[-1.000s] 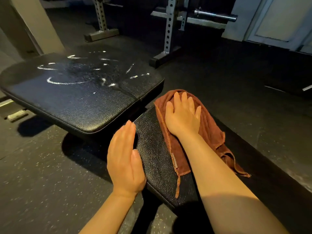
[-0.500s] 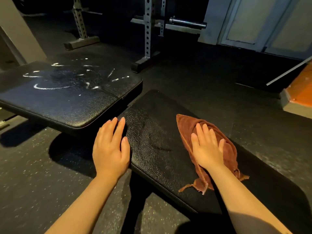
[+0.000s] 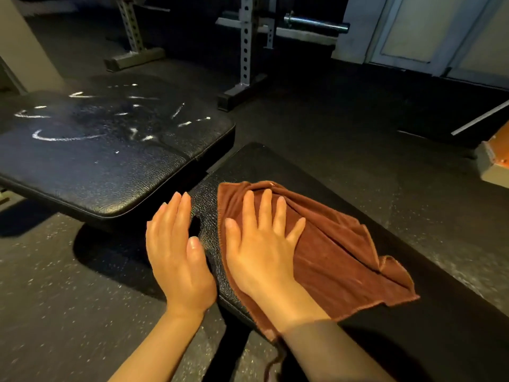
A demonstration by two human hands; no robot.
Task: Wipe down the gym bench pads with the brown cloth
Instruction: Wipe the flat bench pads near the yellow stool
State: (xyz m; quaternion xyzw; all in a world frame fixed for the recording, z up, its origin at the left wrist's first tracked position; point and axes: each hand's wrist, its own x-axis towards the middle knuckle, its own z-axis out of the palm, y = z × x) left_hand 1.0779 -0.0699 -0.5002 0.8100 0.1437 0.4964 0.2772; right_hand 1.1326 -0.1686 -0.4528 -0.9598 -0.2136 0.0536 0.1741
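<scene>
Mid-wipe on the near pad. Right hand lies flat on the brown cloth, fingers straight and spread wide, pressing it down at the pad's left edge. Nothing pinched. Cloth is rumpled, half spread out toward the right, one corner hanging off the near edge by the wrist.

Left hand rests against the pad's left side, fingers straight and together, thumb on the edge. Looks like bracing, holds nothing.

Far pad sits to the left across a gap, with white streaks on its surface. Judging from that, it's not yet done.

Next move, my read: finish the stroke here, then carry the cloth across the gap and scrub those streaks. Needs firm palm pressure; the loose folds could bunch up.

Rack upright and barbell sleeve behind, rubber floor underneath.
</scene>
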